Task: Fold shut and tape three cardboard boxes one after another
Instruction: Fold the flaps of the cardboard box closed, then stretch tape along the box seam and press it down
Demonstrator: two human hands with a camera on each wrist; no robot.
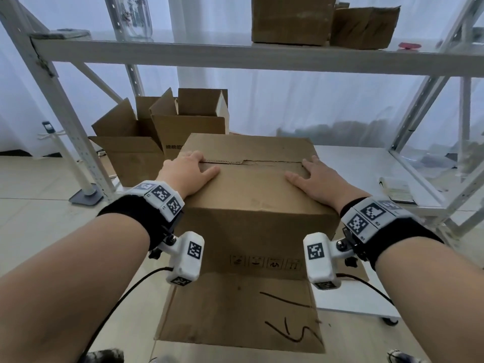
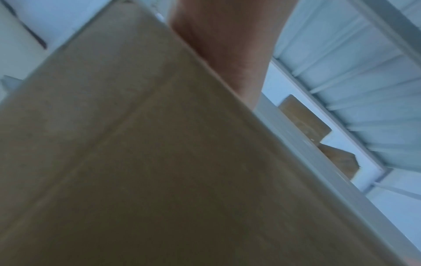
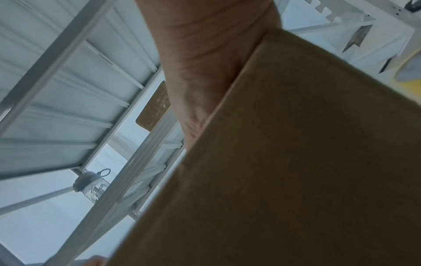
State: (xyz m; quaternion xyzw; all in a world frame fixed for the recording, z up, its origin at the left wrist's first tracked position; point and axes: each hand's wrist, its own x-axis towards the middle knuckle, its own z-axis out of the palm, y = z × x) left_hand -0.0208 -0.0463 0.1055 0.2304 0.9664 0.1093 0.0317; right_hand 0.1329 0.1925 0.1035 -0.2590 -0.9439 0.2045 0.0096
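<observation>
Cardboard box (image 1: 251,195) stands in the middle, on a flat sheet of cardboard (image 1: 235,315) marked with black scribbles. Its top flaps are folded down and meet along a ragged centre seam (image 1: 262,162); no tape shows on the seam.

Left hand (image 1: 187,171) lies flat on the box top at the left end of the seam, fingers straight and pressing down, thumb pointing along the near flap. Grip is open-palmed; it holds nothing.

Right hand (image 1: 318,180) lies flat at the right end of the seam, fingers spread over the flaps, likewise holding nothing.

Both wrist views show only the box wall close up and a bit of wrist against its edge; the fingers are hidden there.

Behind the box to its left, two more boxes (image 1: 157,132) stand with flaps up. Above and behind the box, a white shelf (image 1: 235,55) carries two further cartons (image 1: 322,20) and a clear jar (image 1: 136,17). Right of the box, a low white bench (image 1: 361,163) holds a small booklet (image 1: 398,189).
</observation>
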